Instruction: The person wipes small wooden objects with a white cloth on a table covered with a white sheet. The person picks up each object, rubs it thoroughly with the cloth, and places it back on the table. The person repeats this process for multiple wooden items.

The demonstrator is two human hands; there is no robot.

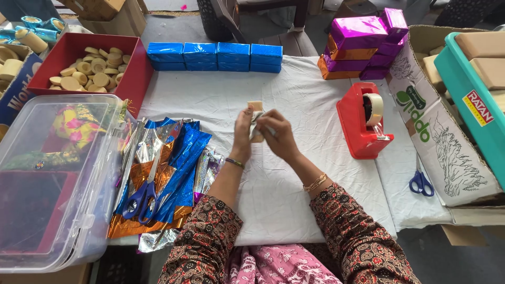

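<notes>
Hands: left hand [243, 132] and right hand [278, 138] both pinch a tan bar [255, 107], probably soap, fingers closed. Tape dispenser [362, 126] at 3 o'clock.

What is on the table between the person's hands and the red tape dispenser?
In the head view, only bare white cloth lies between the right hand, which holds a small tan block together with the left hand, and the red tape dispenser.

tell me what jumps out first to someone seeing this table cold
At the centre, the left hand and right hand together hold a small tan block half wrapped in silvery foil over the white cloth. Behind them runs a row of shiny blue foil-wrapped boxes, with a bright red plastic tape dispenser to the right.
</notes>
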